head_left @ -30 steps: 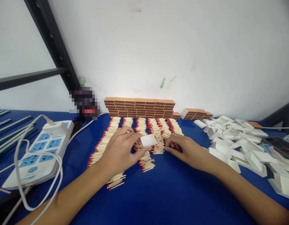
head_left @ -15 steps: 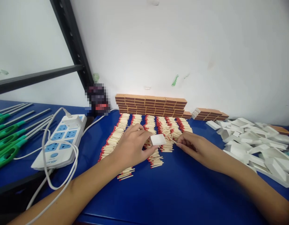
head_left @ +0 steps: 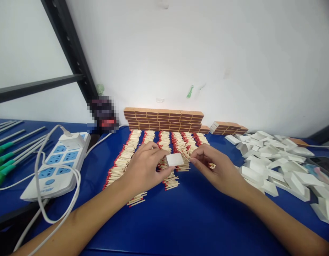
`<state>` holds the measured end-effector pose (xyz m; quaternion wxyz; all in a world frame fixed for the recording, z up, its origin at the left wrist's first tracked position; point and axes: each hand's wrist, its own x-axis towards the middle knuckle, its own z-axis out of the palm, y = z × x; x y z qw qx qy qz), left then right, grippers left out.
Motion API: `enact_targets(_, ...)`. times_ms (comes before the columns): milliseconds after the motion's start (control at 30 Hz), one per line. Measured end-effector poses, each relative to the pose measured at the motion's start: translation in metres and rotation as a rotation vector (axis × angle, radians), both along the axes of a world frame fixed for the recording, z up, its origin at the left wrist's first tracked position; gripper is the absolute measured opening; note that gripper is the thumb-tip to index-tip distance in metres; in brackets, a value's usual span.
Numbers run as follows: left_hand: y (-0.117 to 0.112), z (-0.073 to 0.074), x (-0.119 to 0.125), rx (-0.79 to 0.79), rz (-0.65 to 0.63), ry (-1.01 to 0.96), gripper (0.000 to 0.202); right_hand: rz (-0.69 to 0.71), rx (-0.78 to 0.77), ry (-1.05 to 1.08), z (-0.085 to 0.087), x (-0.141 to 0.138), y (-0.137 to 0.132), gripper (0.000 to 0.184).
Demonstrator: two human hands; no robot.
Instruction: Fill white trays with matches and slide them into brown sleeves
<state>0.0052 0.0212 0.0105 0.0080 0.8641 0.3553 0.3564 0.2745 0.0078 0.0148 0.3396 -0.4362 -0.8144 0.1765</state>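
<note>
My left hand grips a small white matchbox tray between thumb and fingers, above the rows of matches. Just right of the tray, my right hand is closed in a pinch, apart from the tray. Whatever is between its fingertips, if anything, is too small to make out. Red-tipped matches lie in several long rows under and behind both hands. Part of the rows is hidden by my left hand.
Stacked brown matchboxes stand along the wall, with a shorter stack to their right. White empty trays are heaped at the right. A power strip with a looping white cable and green-handled tools lie left.
My right hand has lifted slightly and shifted relative to the match rows. The left hand still grips the tray. The whole view has shifted, with the scene sliding left.
</note>
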Motion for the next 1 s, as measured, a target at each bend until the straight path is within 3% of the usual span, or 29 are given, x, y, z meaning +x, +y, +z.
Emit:
enact_targets(367, -0.005, 0.001, 0.005, -0.058, -0.079, -0.069, 0.025, 0.111, 0.086, -0.04, -0.002, -0.009, -0.004, 0.014)
enact_targets(767, -0.007, -0.001, 0.004, -0.057, -0.114, -0.09, 0.028, 0.106, 0.108, -0.102, 0.005, 0.001, -0.003, 0.016)
enact_targets(1000, -0.001, 0.0, 0.0, 0.014, 0.009, -0.119, 0.03, 0.024, 0.061, -0.126, 0.003, 0.008, 0.004, 0.018)
